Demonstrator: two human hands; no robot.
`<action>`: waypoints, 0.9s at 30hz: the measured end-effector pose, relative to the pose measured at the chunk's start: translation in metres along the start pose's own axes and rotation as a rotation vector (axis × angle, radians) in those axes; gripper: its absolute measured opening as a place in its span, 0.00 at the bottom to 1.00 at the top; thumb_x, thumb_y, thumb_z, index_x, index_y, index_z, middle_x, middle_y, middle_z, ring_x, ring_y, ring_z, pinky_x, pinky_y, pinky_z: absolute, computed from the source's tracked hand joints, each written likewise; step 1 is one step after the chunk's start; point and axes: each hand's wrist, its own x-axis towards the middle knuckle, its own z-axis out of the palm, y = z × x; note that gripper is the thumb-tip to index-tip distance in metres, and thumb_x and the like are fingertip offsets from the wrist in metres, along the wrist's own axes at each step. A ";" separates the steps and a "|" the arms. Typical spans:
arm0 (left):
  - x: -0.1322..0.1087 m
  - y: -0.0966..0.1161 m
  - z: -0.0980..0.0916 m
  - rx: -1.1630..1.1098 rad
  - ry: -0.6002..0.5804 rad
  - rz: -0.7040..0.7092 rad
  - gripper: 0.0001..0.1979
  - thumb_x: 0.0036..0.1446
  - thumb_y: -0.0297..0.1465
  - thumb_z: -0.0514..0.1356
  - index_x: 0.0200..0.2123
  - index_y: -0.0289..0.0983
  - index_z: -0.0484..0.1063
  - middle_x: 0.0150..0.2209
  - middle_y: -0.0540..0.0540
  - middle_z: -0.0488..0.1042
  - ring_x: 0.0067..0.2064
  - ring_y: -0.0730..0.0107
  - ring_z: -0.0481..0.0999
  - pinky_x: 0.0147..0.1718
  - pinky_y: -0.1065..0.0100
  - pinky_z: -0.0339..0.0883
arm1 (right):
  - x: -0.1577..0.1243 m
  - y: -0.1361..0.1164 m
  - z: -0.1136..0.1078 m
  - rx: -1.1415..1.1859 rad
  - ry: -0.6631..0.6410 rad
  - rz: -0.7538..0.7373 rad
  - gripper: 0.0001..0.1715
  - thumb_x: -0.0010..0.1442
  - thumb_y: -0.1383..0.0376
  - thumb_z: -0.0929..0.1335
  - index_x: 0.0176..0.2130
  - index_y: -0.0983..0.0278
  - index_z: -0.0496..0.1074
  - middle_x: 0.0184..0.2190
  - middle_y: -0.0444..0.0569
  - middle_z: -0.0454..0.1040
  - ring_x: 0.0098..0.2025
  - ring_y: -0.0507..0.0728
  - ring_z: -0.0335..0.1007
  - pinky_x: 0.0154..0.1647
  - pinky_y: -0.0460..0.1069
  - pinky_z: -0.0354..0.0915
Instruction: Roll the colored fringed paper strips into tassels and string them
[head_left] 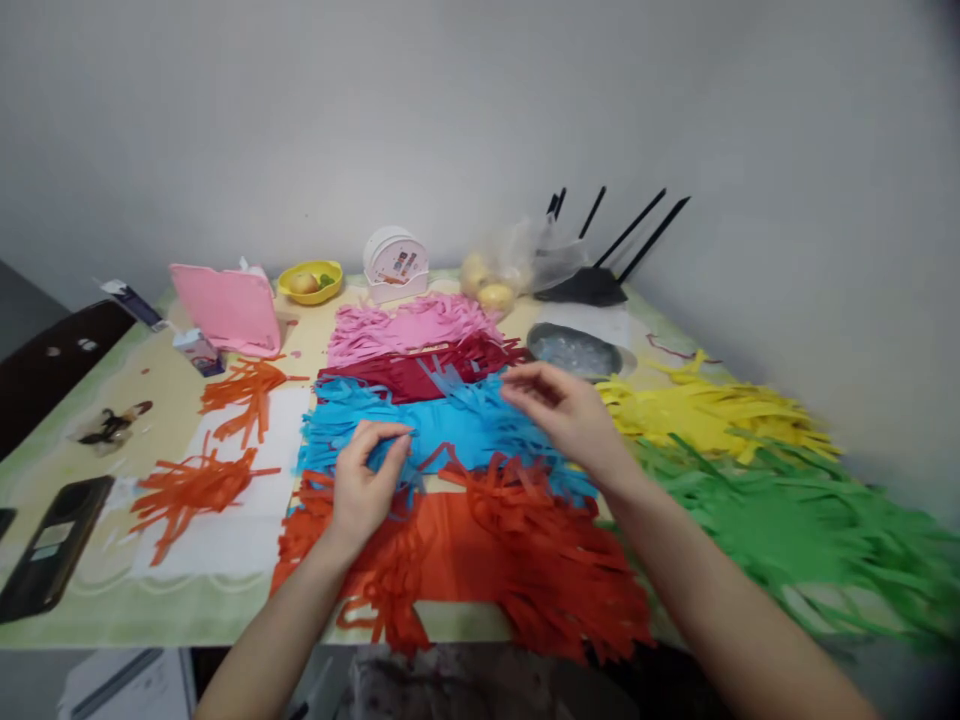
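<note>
Over the left side of a blue fringed tissue-paper sheet [442,425] is my left hand [369,478]. Its thumb and forefinger are pinched, and whatever may be between them is too small to make out. My right hand [566,415] hovers at that sheet's right side, thumb and fingertips drawn close together; I cannot see what they hold. Loose blue strips between the hands look blurred. Nearest me lies an orange-red fringed sheet [457,550], its cut strips spread at both ends. Behind the blue one are a dark red sheet [397,378] and a pink sheet [420,325].
Yellow [697,415] and green fringed sheets [772,510] lie right. Orange paper tassels [199,490] rest on white paper [247,520] at left, beside a phone [56,550]. Behind stand a pink tablet case [229,310], yellow fruit bowl [330,292] and black router [585,288].
</note>
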 end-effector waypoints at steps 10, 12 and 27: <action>-0.027 0.034 -0.009 -0.017 -0.051 0.102 0.05 0.59 0.33 0.63 0.33 0.38 0.78 0.30 0.47 0.78 0.35 0.66 0.74 0.37 0.66 0.66 | -0.074 -0.082 0.072 0.699 0.031 0.103 0.12 0.54 0.56 0.75 0.35 0.61 0.77 0.31 0.46 0.78 0.33 0.55 0.75 0.34 0.49 0.73; -0.034 0.036 -0.011 -0.012 -0.055 0.107 0.06 0.60 0.32 0.62 0.33 0.38 0.77 0.30 0.47 0.79 0.35 0.66 0.73 0.37 0.66 0.65 | -0.079 -0.084 0.076 0.710 0.048 0.123 0.13 0.54 0.56 0.75 0.35 0.61 0.78 0.31 0.46 0.79 0.33 0.55 0.75 0.34 0.49 0.72; -0.067 0.040 -0.009 -0.347 -0.104 -0.233 0.07 0.55 0.33 0.65 0.31 0.36 0.71 0.24 0.51 0.76 0.22 0.73 0.76 0.25 0.72 0.69 | -0.100 -0.085 0.078 0.538 -0.015 0.065 0.11 0.59 0.56 0.71 0.33 0.61 0.76 0.27 0.45 0.76 0.28 0.54 0.71 0.29 0.47 0.67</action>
